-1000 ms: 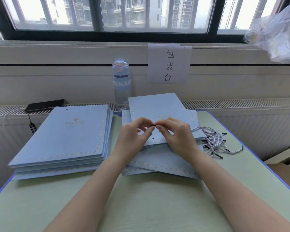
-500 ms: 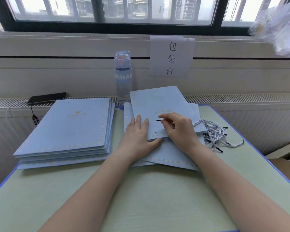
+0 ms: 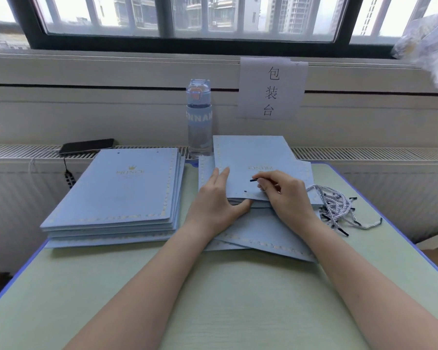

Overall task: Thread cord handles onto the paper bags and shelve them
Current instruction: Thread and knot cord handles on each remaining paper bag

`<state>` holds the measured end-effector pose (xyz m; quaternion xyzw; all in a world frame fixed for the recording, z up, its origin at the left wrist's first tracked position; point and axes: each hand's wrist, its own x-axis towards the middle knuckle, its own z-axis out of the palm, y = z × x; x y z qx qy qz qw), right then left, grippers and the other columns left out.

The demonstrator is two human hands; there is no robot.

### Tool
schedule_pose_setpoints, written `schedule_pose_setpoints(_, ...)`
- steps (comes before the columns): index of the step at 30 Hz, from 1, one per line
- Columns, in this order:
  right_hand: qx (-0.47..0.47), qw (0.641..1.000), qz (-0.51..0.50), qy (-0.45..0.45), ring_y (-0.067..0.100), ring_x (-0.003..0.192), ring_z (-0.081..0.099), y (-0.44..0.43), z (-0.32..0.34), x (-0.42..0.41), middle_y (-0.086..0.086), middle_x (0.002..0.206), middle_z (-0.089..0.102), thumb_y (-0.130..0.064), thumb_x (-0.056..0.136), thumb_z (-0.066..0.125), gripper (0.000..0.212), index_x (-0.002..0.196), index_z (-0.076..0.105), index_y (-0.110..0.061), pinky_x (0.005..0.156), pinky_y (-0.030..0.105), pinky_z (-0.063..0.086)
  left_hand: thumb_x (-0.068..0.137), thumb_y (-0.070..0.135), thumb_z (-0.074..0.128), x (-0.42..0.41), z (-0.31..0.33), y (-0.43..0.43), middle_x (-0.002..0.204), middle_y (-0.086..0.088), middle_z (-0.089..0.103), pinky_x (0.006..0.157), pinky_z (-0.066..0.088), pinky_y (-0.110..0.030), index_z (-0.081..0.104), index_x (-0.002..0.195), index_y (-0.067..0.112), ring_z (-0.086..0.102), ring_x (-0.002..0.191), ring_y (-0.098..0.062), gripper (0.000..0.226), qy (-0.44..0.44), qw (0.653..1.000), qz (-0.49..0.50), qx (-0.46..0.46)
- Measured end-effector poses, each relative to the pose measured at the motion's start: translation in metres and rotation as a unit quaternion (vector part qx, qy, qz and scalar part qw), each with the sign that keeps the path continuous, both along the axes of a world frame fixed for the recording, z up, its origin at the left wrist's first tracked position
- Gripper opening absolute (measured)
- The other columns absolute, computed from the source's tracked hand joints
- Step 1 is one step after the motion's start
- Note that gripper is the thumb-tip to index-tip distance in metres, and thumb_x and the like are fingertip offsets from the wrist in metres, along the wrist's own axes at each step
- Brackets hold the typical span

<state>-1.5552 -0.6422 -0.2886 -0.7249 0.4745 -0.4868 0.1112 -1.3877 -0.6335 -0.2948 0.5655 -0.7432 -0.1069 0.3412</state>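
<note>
A flat light-blue paper bag (image 3: 253,157) lies on top of a loose pile of the same bags in the middle of the table, its punched hole (image 3: 245,191) near the front edge. My left hand (image 3: 216,198) lies flat on the bag's left part, thumb tucked at its front edge. My right hand (image 3: 286,195) pinches a grey-white cord whose black tip (image 3: 254,180) sticks out just above the hole. A bundle of spare cords (image 3: 339,208) lies to the right of the pile.
A neat stack of blue bags (image 3: 122,193) fills the table's left side. A water bottle (image 3: 199,117) stands behind the pile, a black phone (image 3: 86,146) lies on the radiator ledge, and a paper sign (image 3: 272,89) hangs on the wall. The table's near half (image 3: 213,299) is bare green.
My hands came apart from working the cord together. The left hand dropped flat onto the bag, while the right keeps the cord tip over the bag near the hole.
</note>
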Motion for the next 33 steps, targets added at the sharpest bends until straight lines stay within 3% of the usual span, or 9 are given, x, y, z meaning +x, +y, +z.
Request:
schedule_pose_setpoints(9,-0.014,1.0,0.014,0.001,0.002,0.081,0.059,0.003,0.0,0.006,-0.005,0.088,0.067,-0.003,0.087,0.064,0.017,0.097,0.073,-0.014,0.073,0.008,0.043,0.085,0.015,0.064,0.003,0.0,-0.001,0.145,-0.019,0.041,0.091,0.019,-0.004,0.062,0.122,0.008,0.037,0.136,-0.022,0.038,0.069,0.996,0.005,-0.064)
schedule_pose_setpoints(12,0.005,1.0,0.007,-0.029,-0.009,0.077,0.06,0.003,0.004,0.003,-0.015,0.083,0.066,-0.006,0.086,0.066,0.015,0.091,0.071,-0.019,0.073,0.005,0.043,0.081,0.007,0.066,0.006,0.002,-0.002,0.135,-0.022,0.051,0.093,0.029,-0.011,0.068,0.112,0.008,0.049,0.128,-0.023,0.031,0.053,0.993,-0.024,-0.104)
schedule_pose_setpoints(15,0.011,0.998,0.005,-0.065,-0.009,0.078,0.06,0.003,0.007,0.0,-0.015,0.084,0.065,-0.006,0.087,0.064,0.015,0.09,0.072,-0.019,0.073,0.008,0.046,0.076,0.004,0.072,0.013,0.005,-0.003,0.123,-0.015,0.062,0.089,0.04,-0.012,0.073,0.098,0.01,0.057,0.117,-0.014,0.024,0.083,0.989,-0.055,-0.111)
schedule_pose_setpoints(21,0.023,0.999,0.038,-0.032,-0.005,0.088,0.058,0.003,0.009,-0.005,-0.009,0.091,0.065,-0.005,0.089,0.062,0.016,0.094,0.074,-0.016,0.074,0.007,0.046,0.071,0.012,0.083,0.02,0.002,-0.007,0.114,-0.012,0.068,0.079,0.039,0.002,0.076,0.088,0.014,0.06,0.097,0.001,0.019,0.116,0.987,-0.082,-0.079)
schedule_pose_setpoints(26,-0.008,0.999,0.041,0.007,0.002,0.085,0.06,0.001,0.005,-0.003,-0.011,0.086,0.066,-0.004,0.088,0.063,0.016,0.093,0.074,-0.015,0.074,0.012,0.045,0.069,0.014,0.084,0.019,-0.001,-0.008,0.109,-0.012,0.069,0.085,0.043,-0.003,0.076,0.085,0.012,0.062,0.097,-0.001,0.019,0.11,0.983,-0.096,-0.115)
schedule_pose_setpoints(30,-0.058,0.995,0.037,0.066,-0.005,0.077,0.055,0.001,0.002,0.0,-0.006,0.083,0.066,-0.003,0.086,0.064,0.014,0.093,0.074,-0.009,0.072,0.006,0.038,0.068,0.014,0.085,0.018,-0.003,-0.007,0.107,-0.015,0.07,0.089,0.045,-0.007,0.077,0.085,0.011,0.064,0.096,-0.006,0.019,0.1,0.979,-0.113,-0.134)
schedule_pose_setpoints(33,-0.069,0.995,0.016,0.073,0.003,0.077,0.057,0.002,0.002,0.002,-0.002,0.084,0.07,-0.003,0.086,0.063,0.013,0.092,0.073,-0.01,0.073,0.006,0.04,0.07,0.013,0.083,0.017,-0.004,-0.007,0.107,-0.015,0.07,0.091,0.045,-0.008,0.077,0.088,0.01,0.063,0.095,-0.005,0.018,0.104,0.977,-0.123,-0.139)
